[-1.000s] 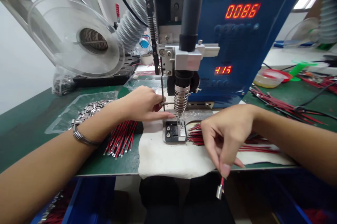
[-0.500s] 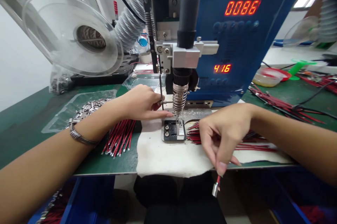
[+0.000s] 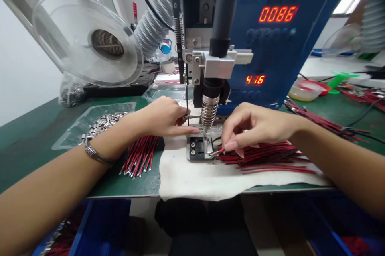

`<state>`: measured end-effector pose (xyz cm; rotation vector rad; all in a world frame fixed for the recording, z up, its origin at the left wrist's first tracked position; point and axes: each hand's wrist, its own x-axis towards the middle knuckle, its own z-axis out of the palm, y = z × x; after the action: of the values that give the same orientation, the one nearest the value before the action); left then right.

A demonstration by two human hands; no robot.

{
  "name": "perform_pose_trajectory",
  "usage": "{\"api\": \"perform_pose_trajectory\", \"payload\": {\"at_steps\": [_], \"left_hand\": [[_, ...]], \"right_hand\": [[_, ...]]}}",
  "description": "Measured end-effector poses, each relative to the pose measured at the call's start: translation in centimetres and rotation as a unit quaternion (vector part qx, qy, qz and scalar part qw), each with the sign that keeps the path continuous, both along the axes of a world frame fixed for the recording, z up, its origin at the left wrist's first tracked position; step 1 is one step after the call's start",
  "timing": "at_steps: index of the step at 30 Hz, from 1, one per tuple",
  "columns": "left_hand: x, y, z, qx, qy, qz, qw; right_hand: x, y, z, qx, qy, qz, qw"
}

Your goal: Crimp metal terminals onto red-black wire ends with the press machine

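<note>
My right hand (image 3: 251,131) pinches a red wire (image 3: 221,150) between thumb and fingertips. A small silver metal piece (image 3: 213,154) at the wire's end touches or lies right beside the small black and silver fixture (image 3: 197,149) under the soldering head. My left hand (image 3: 168,117) is at the left of the coiled-spring soldering iron (image 3: 209,111), fingers curled beside the thin solder feed tube (image 3: 188,105). Its thumb stretches towards the top of the fixture. What the curled fingers hold, if anything, is hidden.
A blue machine (image 3: 270,47) with red digits stands behind. Red and black wires (image 3: 267,155) lie on a cream cloth (image 3: 192,179); another wire bundle (image 3: 140,159) is left. Silver metal pieces (image 3: 105,123) fill a clear tray (image 3: 67,135). A clear spool (image 3: 72,47) overhangs the green table (image 3: 36,119).
My right hand has moved up and left from the table's front edge, bringing the wire and silver piece to the fixture. My left hand keeps its place there. The view has shifted slightly.
</note>
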<state>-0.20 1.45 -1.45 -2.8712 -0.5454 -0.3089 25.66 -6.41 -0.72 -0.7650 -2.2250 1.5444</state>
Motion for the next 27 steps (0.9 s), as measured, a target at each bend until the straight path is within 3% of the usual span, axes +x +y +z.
{"api": "perform_pose_trajectory", "payload": {"at_steps": [5, 9, 11, 15, 17, 21, 27], "left_hand": [[0.1, 0.1, 0.0, -0.003, 0.001, 0.004, 1.0], [0.1, 0.2, 0.0, -0.008, 0.002, 0.005, 1.0], [0.1, 0.2, 0.0, -0.01, 0.006, 0.005, 1.0], [0.0, 0.1, 0.1, -0.008, 0.012, 0.0, 1.0], [0.1, 0.0, 0.1, -0.006, 0.014, -0.002, 1.0], [0.1, 0.0, 0.2, -0.001, 0.016, -0.004, 1.0], [0.0, 0.1, 0.1, -0.004, 0.028, 0.016, 0.999]], "right_hand": [[-0.2, -0.9, -1.4, 0.183, 0.004, -0.033, 0.983], [-0.7, -0.9, -2.1, 0.311, 0.067, -0.04, 0.947], [-0.7, -0.7, -2.5, 0.399, 0.079, -0.047, 0.912], [-0.3, -0.6, -2.9, 0.579, 0.043, -0.038, 0.813], [-0.2, -0.6, -3.0, 0.613, 0.04, -0.042, 0.788], [-0.4, -0.7, -3.3, 0.641, 0.039, -0.058, 0.765], [-0.6, -0.7, -3.8, 0.642, 0.041, -0.054, 0.764]]}}
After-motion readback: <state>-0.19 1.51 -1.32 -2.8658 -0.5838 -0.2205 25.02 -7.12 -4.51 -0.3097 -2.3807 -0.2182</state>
